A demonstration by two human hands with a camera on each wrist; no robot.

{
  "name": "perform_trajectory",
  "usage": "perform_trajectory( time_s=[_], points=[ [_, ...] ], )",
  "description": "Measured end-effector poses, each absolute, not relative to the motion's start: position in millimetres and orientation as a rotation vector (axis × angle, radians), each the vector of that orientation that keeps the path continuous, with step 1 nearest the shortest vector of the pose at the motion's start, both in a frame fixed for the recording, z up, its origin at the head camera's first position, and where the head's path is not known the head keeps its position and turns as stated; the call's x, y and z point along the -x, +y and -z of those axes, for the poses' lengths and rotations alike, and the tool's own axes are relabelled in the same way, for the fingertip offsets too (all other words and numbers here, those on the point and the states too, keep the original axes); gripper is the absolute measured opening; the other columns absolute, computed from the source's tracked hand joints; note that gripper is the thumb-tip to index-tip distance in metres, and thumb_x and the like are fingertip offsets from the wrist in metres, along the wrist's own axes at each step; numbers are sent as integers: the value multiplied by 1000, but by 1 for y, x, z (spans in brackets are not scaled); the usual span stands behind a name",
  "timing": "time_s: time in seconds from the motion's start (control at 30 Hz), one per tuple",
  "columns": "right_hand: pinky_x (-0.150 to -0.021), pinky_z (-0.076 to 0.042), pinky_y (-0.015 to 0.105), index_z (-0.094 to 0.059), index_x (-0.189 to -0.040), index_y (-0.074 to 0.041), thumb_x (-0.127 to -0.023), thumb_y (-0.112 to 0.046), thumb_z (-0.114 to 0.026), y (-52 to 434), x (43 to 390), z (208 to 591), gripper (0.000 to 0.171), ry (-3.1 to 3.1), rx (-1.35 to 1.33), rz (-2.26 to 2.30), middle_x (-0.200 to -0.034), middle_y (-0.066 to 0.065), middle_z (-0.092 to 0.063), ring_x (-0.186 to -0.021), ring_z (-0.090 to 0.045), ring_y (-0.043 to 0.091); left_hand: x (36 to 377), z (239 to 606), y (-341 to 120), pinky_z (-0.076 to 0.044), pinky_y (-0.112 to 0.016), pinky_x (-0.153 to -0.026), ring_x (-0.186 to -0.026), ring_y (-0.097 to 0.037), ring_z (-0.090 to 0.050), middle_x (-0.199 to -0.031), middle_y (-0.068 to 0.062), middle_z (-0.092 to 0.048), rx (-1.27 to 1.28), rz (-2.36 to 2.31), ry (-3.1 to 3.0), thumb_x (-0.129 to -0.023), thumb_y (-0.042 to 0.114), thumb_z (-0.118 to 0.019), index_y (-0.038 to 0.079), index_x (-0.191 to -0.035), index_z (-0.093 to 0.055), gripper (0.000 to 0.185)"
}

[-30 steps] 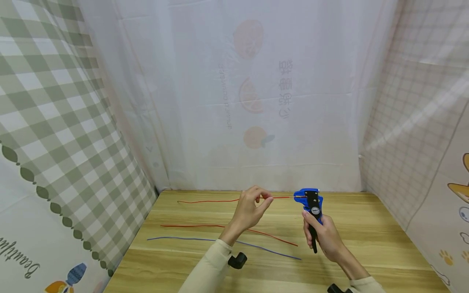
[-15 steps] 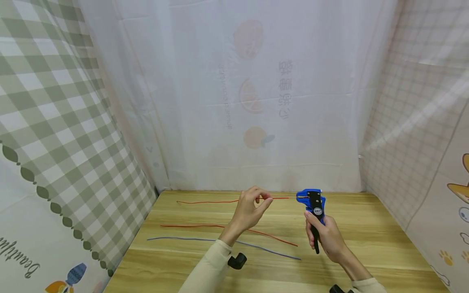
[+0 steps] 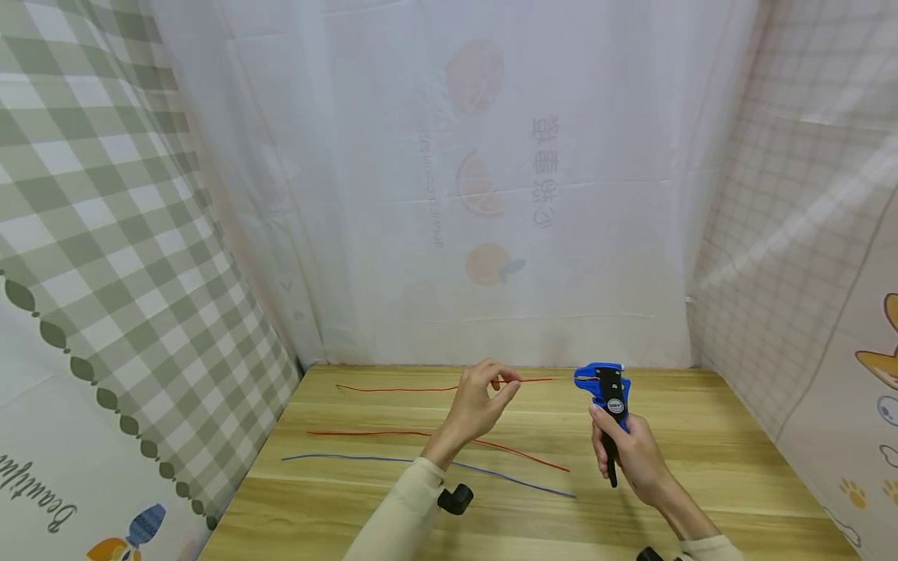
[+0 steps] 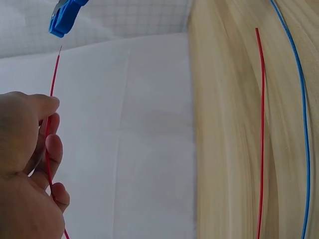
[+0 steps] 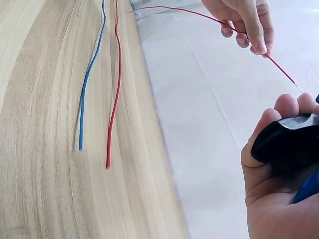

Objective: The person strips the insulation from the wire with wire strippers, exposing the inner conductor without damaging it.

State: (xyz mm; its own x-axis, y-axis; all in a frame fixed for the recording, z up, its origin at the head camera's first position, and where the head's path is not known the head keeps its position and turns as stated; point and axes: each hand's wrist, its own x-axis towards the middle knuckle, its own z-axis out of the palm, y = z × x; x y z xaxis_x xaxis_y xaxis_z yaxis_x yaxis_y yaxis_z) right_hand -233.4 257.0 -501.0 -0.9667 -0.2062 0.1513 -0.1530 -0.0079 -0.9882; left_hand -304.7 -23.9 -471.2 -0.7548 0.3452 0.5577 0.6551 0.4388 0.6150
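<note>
My left hand (image 3: 500,382) pinches a thin red wire (image 3: 421,388) held level above the wooden table (image 3: 701,436), its free end pointing right. That end (image 5: 294,85) looks pale and bare. My right hand (image 3: 619,450) grips the black handles of a blue and black wire stripper (image 3: 607,393), held upright just right of the wire's end, a small gap between them. In the left wrist view my fingers (image 4: 47,149) curl round the red wire (image 4: 54,74), with the stripper's blue head (image 4: 65,15) beyond its tip. The right wrist view shows my thumb over the black handle (image 5: 286,142).
A second red wire (image 3: 449,438) and a blue wire (image 3: 393,460) lie on the table in front of my left forearm. White sheeting (image 3: 491,234) hangs behind the table, a green check cloth (image 3: 105,234) on the left, and a pale check cloth (image 3: 793,195) on the right.
My right hand has carried the stripper a little to the right, away from the wire's end. My left hand and the wire have hardly moved.
</note>
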Motion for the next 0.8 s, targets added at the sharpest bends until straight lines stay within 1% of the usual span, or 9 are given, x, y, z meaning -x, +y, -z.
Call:
perform_trajectory(
  time_s=[0.03, 0.17, 0.27, 0.4, 0.5, 0.63, 0.8],
  points=[
    [-48, -57, 39, -50, -88, 6, -124, -28, -43, 258, 233, 501, 50, 2189, 391, 2166, -62, -5, -58, -51, -58, 10, 305, 472, -24, -37, -33, -96, -94, -28, -69, -109, -9, -79, 853, 1234, -2352, -108, 12, -76, 7, -114, -83, 10],
    [-49, -57, 39, -50, -90, 7, -124, -29, -43, 262, 233, 502, 51, 2205, 367, 2152, -62, -4, -58, -52, -58, 12, 307, 477, -23, -54, -39, -91, -94, -22, -69, -108, -9, -79, 867, 1239, -2349, -108, 9, -76, 8, -113, -83, 9],
    [-50, -58, 40, -51, -90, 7, -124, -30, -43, 266, 232, 503, 51, 2217, 336, 2142, -63, -3, -59, -52, -58, 13, 310, 481, -22, -62, -44, -87, -96, -21, -70, -108, -9, -79, 885, 1238, -2353, -108, 8, -75, 8, -113, -83, 9],
    [-50, -58, 41, -51, -90, 7, -124, -31, -44, 270, 231, 505, 52, 2229, 293, 2137, -63, -2, -58, -52, -58, 14, 312, 487, -21, -62, -40, -88, -98, -22, -72, -109, -9, -80, 901, 1224, -2379, -109, 8, -75, 8, -114, -83, 10],
    [-50, -58, 42, -51, -91, 9, -124, -32, -45, 272, 230, 508, 53, 2233, 267, 2139, -62, -2, -58, -52, -58, 15, 313, 492, -22, -64, -41, -89, -99, -24, -73, -110, -10, -81, 905, 1230, -2393, -109, 6, -74, 6, -114, -83, 11],
    [-50, -58, 42, -49, -91, 11, -124, -31, -45, 277, 229, 512, 54, 2243, 239, 2135, -62, -2, -58, -51, -58, 15, 314, 498, -23, -65, -47, -91, -101, -25, -74, -111, -12, -81, 905, 1246, -2430, -109, 3, -72, 6, -115, -82, 12],
    [-51, -58, 41, -51, -90, 6, -124, -32, -44, 282, 229, 518, 52, 2247, 210, 2124, -62, -2, -58, -52, -59, 14, 316, 508, -24, -65, -48, -93, -103, -26, -74, -113, -12, -82, 925, 1255, -2469, -110, 1, -70, 5, -117, -82, 15]
  ],
)
